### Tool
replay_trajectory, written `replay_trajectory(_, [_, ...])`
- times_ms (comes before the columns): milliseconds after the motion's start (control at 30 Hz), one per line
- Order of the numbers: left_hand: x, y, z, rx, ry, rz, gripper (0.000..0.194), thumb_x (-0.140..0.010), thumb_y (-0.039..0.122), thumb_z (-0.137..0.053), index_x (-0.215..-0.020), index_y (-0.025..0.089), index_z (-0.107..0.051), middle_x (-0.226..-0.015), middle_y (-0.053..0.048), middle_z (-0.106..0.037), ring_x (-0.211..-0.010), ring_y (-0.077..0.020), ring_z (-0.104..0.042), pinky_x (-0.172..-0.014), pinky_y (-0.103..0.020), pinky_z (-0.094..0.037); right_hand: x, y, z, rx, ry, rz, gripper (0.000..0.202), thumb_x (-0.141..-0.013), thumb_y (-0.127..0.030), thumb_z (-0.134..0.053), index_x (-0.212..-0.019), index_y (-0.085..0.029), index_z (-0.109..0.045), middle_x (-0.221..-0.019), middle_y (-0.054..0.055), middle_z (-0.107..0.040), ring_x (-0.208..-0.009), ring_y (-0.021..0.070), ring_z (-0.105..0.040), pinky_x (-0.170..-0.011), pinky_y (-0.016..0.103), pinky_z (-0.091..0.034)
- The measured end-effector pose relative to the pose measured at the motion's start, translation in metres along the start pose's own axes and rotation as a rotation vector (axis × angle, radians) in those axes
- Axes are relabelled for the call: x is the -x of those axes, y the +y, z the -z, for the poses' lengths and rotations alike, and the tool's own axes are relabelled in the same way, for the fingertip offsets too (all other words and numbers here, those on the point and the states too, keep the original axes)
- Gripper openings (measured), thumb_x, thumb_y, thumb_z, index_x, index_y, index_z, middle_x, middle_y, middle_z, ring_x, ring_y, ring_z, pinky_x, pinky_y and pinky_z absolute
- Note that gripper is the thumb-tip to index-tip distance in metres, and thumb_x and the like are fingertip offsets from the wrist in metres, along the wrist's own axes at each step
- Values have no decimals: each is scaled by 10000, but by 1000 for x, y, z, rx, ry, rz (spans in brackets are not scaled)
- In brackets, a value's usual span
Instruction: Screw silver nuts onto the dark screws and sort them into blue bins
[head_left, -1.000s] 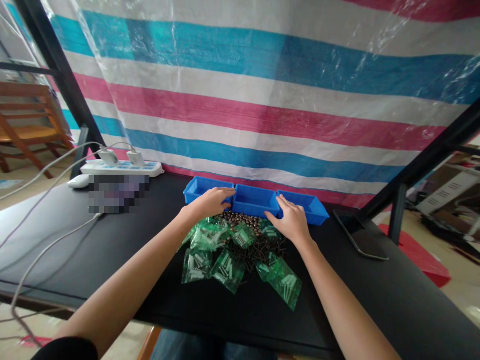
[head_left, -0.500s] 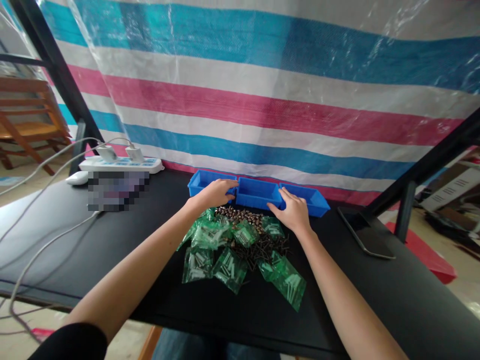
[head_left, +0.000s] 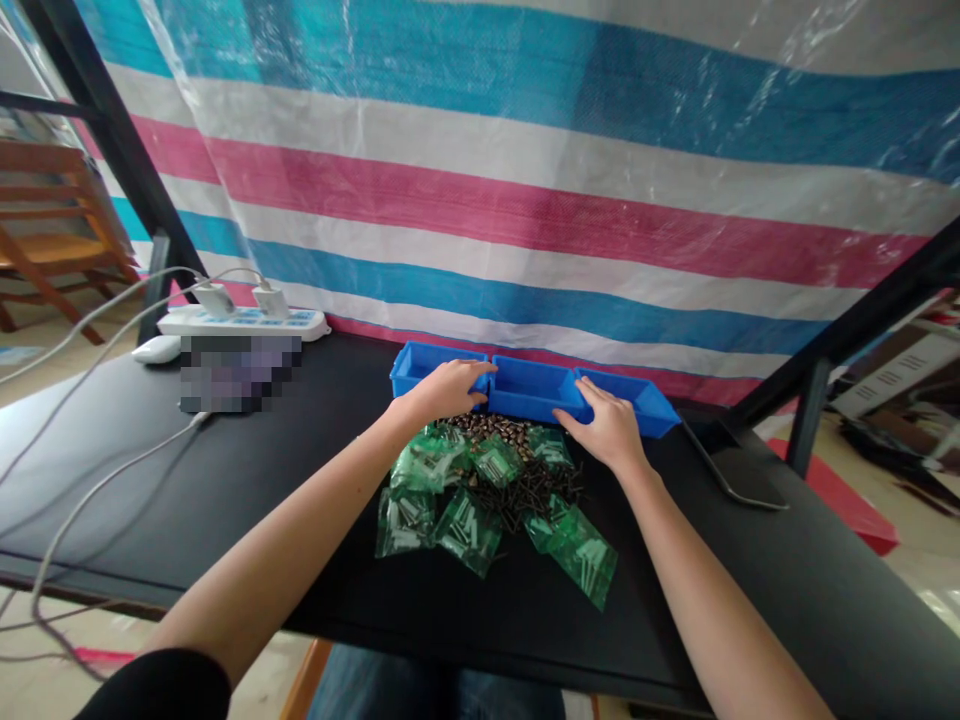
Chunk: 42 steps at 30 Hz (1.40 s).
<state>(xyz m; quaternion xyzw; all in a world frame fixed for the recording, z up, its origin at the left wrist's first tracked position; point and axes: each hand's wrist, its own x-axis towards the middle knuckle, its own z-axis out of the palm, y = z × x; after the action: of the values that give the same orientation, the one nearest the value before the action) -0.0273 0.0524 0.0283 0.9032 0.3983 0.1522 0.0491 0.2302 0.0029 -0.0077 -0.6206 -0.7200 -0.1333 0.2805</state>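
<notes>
Three blue bins stand in a row at the back of the black table: a left bin, a middle bin and a right bin. My left hand grips the walls where the left and middle bins meet. My right hand holds the walls between the middle and right bins, thumb on the middle bin's front. Just in front lie a heap of small bronze-coloured parts, a pile of dark screws and several green plastic bags with pale pieces inside.
A white power strip with plugs and cables, a white mouse and a blurred-out device are on the left. A phone lies at the right, close to the right bin. A striped sheet hangs behind the table.
Both hands and the row of bins have shifted to the right, bringing the right bin up to the phone's edge. The view has moved slightly.
</notes>
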Motion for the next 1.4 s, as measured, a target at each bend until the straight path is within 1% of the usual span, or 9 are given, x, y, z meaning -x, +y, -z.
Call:
replay_trajectory(133, [10, -1, 2, -2, 5, 22, 514, -799, 218, -548, -1299, 161, -444, -1296, -91, -514, -1047, -216, -585, -965, -329, -425, 3, -9, 2, 8, -8, 16, 548, -746, -423, -597, -1173, -79, -579, -1245, 185, -538, -1131, 282, -537, -934, 423, -421])
replay_trajectory(267, [13, -2, 1, -33, 16, 20, 513, -811, 232, -530, -1309, 164, -430, -1295, -95, -514, -1073, -228, -571, -961, -346, -427, 2, -13, 3, 18, -10, 6, 551, -745, -413, -605, -1170, -62, -579, -1247, 198, -532, -1133, 283, -536, -936, 421, -416])
replay_trajectory(467, [14, -1, 0, -39, 26, 18, 497, -818, 229, -506, -1305, 164, -434, -1296, -88, -514, -1161, -233, -510, -973, -350, -419, 3, -13, 5, 12, -19, 2, 539, -744, -411, -602, -1173, -85, -579, -1245, 190, -536, -1119, 293, -545, -920, 438, -425])
replay_trajectory(700, [20, 0, 2, -38, 22, 7, 495, -819, 210, -499, -1308, 161, -434, -1318, -86, -492, -1180, -234, -494, -998, -365, -405, 5, -15, 8, -1, -45, 15, 528, -753, -402, -590, -1175, -85, -578, -1248, 200, -530, -1135, 293, -533, -924, 444, -426])
replay_trajectory(833, [23, 3, 1, -52, 20, 11, 488, -834, 204, -479, -1317, 163, -422, -1343, -88, -461, -1200, -240, -475, -1003, -386, -405, 5, -16, 8, -5, -40, 17, 518, -761, -408, -581, -1185, -112, -575, -1253, 184, -531, -1130, 298, -536, -918, 455, -427])
replay_trajectory(967, [23, 2, -2, -74, 29, 4, 475, -845, 212, -465, -1316, 167, -423, -1356, -82, -446, -1211, -236, -463, -1009, -387, -402, 5, -16, 8, -1, -41, 11, 521, -761, -411, -582, -1187, -111, -574, -1250, 180, -536, -1129, 293, -537, -919, 446, -428])
replay_trajectory(1100, [19, -5, -2, -73, 32, -28, 480, -834, 211, -478, -1309, 160, -436, -1358, -75, -443, -1228, -216, -446, -1045, -353, -370, 4, -18, 6, 17, -40, 5, 527, -762, -406, -577, -1174, -78, -577, -1247, 203, -531, -1129, 291, -537, -920, 435, -424])
replay_trajectory(1200, [16, -11, -1, -56, 33, -57, 490, -817, 200, -496, -1303, 172, -446, -1361, -60, -439, -1230, -207, -444, -1056, -345, -359, 3, -20, 4, 27, -23, 10, 525, -770, -412, -564, -1179, -83, -573, -1244, 204, -533, -1121, 295, -542, -907, 436, -425])
replay_trajectory(1400, [11, -16, -3, -63, 40, -32, 488, -809, 206, -500, -1295, 175, -457, -1353, -60, -448, -1219, -209, -457, -1057, -348, -357, -1, -22, -1, 38, -2, 7, 521, -781, -409, -548, -1193, -90, -560, -1247, 205, -530, -1105, 295, -552, -882, 435, -428])
